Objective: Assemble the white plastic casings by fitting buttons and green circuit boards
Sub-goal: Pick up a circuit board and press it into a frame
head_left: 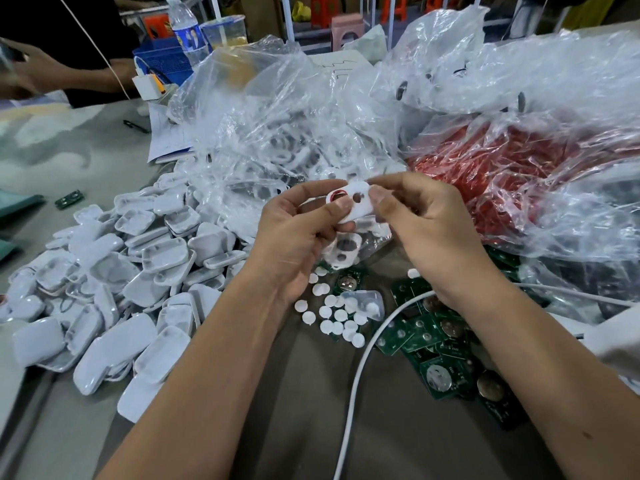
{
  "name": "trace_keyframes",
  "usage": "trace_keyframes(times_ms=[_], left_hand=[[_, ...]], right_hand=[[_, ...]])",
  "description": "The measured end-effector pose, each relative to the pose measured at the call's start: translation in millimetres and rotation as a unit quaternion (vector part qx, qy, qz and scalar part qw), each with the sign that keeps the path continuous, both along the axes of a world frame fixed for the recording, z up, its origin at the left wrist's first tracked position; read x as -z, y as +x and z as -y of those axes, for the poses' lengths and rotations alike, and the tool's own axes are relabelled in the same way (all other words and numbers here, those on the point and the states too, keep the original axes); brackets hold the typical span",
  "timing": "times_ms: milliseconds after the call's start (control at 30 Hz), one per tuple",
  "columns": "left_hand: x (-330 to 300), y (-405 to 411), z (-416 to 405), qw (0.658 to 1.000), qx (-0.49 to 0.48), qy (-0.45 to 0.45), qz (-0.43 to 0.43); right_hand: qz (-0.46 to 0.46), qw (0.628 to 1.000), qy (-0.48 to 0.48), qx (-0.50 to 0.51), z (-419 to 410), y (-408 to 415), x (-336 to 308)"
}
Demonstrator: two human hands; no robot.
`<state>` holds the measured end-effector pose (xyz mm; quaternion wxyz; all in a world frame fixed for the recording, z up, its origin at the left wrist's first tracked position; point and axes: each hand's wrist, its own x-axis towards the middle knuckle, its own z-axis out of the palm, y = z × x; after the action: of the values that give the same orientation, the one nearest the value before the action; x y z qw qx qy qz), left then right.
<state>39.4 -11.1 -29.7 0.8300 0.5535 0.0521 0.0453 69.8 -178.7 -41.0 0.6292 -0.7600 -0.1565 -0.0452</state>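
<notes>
Both hands gripped 1 white plastic casing (353, 199), held above the table (294, 410): left hand (294, 233) w/ thumb on its near edge, right hand (426, 223) pinching the far end. Casing flat, oval, 2 round holes; red ring in the left hole. Below casing: approx. 20 white round buttons (332, 317), loose. Right of buttons: green circuit boards (436, 358), approx. 10+, w/ silver coin cells. Left of buttons: heap of glossy white shells (114, 289), too many to count. No legible writing.

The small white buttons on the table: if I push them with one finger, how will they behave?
The buttons look tiny and thin, so probably very light and quick to scatter. They are round discs, so one on its edge might roll. Several lie on the circuit boards, so they may slide off.
</notes>
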Motion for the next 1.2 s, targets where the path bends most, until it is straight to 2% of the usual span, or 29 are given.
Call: trace_keyframes(times_ms=[67,133,300,400,500,600,767,900,1067,1200], left_hand=[[-0.3,-1.4,2.8,0.999,-0.006,0.025,0.018],[0.9,-1.8,4.9,0.998,-0.019,0.043,0.032],[2.1,-1.6,8.9,0.996,-0.033,0.066,0.057],[0.5,-1.8,7.3,0.995,-0.019,0.084,0.04],[-1.0,-1.5,4.9,0.998,0.001,0.07,0.002],[0.3,-1.0,5.2,0.998,-0.026,0.052,-0.024],[0.1,2.1,-1.4,0.996,-0.079,-0.014,-0.033],[-1.3,4.5,0.1,0.995,-0.083,-0.051,-0.038],[-1.0,3.6,1.3,0.997,-0.065,-0.032,-0.025],[-0.8,4.8,0.9,0.996,-0.079,-0.033,-0.02]], right_hand=[[-0.057,0.995,0.076,-0.032,-1.0,-1.1,0.7],[-0.076,0.991,0.101,-0.048,-1.4,-2.8,1.2],[-0.061,0.994,0.087,-0.023,-1.4,-1.7,0.4],[-0.068,0.994,0.079,-0.016,-0.2,-2.3,-2.4],[-0.077,0.995,0.065,-0.017,0.7,-3.0,-4.6],[-0.114,0.993,0.037,-0.006,2.0,-1.3,-5.8],[-0.195,0.977,0.077,-0.048,6.4,3.2,-9.5],[-0.148,0.987,0.044,-0.048,8.6,2.4,-5.9],[-0.146,0.979,0.14,-0.018,8.0,0.5,-4.8],[-0.117,0.984,0.137,-0.008,8.3,-3.0,-6.7]])
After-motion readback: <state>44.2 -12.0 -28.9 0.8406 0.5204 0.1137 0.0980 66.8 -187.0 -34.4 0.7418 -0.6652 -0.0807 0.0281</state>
